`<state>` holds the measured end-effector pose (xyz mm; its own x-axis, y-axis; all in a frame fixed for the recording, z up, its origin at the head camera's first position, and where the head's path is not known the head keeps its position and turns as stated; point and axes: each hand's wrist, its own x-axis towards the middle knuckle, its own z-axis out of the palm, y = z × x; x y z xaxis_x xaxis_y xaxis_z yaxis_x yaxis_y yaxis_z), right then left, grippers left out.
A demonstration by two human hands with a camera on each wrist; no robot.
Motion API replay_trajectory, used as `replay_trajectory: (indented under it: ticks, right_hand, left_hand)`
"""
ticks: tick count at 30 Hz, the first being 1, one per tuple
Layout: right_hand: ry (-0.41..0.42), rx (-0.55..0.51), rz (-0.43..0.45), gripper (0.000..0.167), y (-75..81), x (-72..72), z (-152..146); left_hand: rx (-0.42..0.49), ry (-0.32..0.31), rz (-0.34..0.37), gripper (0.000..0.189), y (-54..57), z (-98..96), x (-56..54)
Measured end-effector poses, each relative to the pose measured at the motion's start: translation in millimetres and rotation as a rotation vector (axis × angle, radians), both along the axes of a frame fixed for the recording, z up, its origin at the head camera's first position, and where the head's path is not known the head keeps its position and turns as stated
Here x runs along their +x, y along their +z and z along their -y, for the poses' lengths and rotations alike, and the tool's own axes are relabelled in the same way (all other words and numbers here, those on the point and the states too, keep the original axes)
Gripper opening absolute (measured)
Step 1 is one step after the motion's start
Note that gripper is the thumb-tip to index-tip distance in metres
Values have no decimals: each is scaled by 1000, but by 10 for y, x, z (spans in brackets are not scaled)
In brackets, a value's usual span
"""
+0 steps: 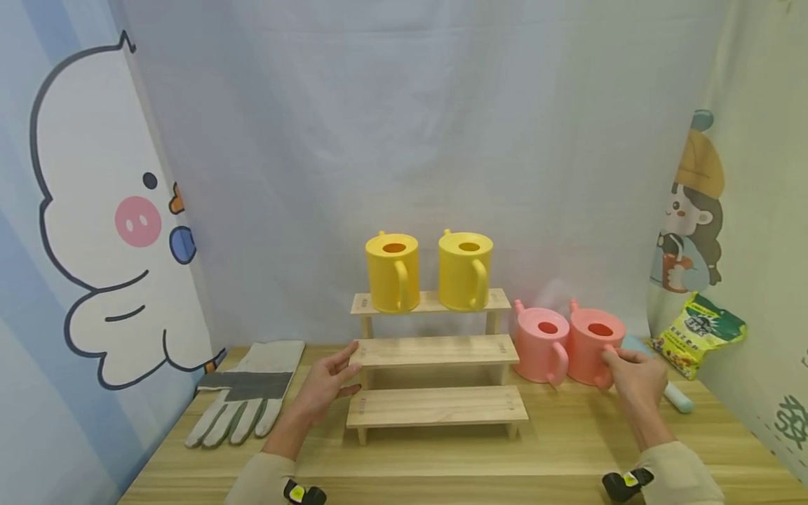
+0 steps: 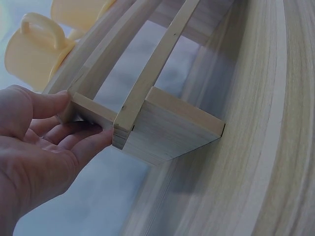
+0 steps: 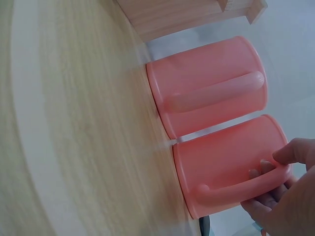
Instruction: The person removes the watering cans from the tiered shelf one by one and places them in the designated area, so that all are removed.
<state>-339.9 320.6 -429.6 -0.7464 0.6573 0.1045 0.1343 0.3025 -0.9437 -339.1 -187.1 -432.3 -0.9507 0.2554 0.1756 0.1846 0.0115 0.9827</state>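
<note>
My right hand (image 1: 637, 379) holds the handle of the right-hand pink watering can (image 1: 587, 344); the right wrist view shows the fingers (image 3: 268, 201) curled round it. A second pink watering can (image 1: 536, 344) stands upright just left of it. At the left end of a three-step wooden stand (image 1: 435, 351), my left hand (image 1: 325, 382) grips the middle step, with thumb above and fingers below in the left wrist view. Two yellow watering cans (image 1: 393, 277) (image 1: 463, 277) stand side by side on the top step, handles facing me.
A pair of grey-and-white work gloves (image 1: 246, 389) lies left of the stand. To the right are a green and yellow packet (image 1: 697, 337) and a pale tool handle (image 1: 678, 398), partly hidden by my right hand. A white curtain (image 1: 416, 140) hangs behind the table.
</note>
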Motion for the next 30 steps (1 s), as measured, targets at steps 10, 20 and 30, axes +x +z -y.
replay_trajectory:
  ticks: [10,20,30]
  right_hand:
    - [21,3,25,55,18,17,-8]
    - [-30,-28,6,76,221,91,-24]
    - [-20,-26,-93,71,515,204,262]
  left_hand:
    - [2,0,4,57,-1,-3,-10]
    - [10,2,0,57,1,1,-17]
    - [15,11,12,56,-15,-6,-30]
